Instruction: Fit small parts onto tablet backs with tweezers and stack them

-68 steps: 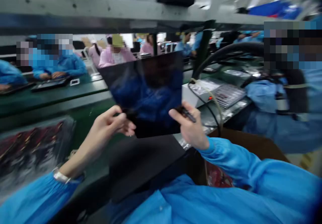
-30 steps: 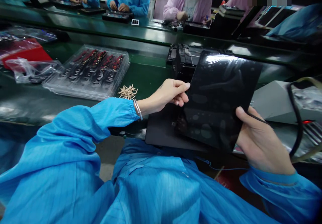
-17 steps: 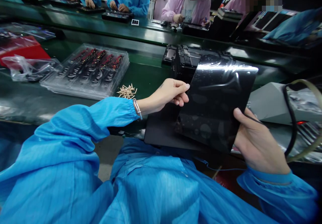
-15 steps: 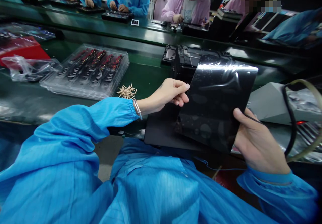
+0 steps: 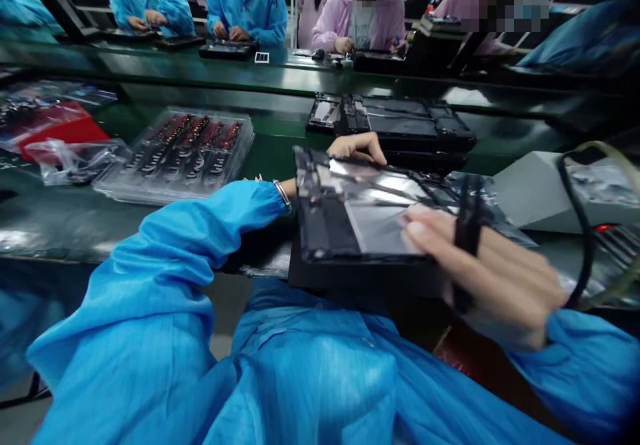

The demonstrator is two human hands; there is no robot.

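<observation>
A tablet (image 5: 325, 222) without its back cover is tilted in front of me, its inner side facing me. Bare parts and shiny silver and pale areas show inside the black frame. My right hand (image 5: 500, 272) grips its right end, fingers over the inner side and thumb hidden. A blurred black band (image 5: 467, 238) crosses those fingers. Behind the far edge, my left hand (image 5: 356, 146) is curled against the tablet; most of the palm and the fingertips are hidden. Below the tablet lies a flat black slab (image 5: 345, 275) at the bench edge.
Clear trays (image 5: 175, 158) of small circuit parts stand left, near a red box (image 5: 65, 128) and plastic bag (image 5: 75, 158). Stacked open tablets (image 5: 410, 125) lie behind. A grey box (image 5: 535, 185) and cables (image 5: 583, 232) are right. Co-workers (image 5: 245, 5) sit across the bench.
The tablet has turned over from its glossy film-covered side to its inner side. My left hand has moved behind its far edge; my right fingers now lie over the inner side.
</observation>
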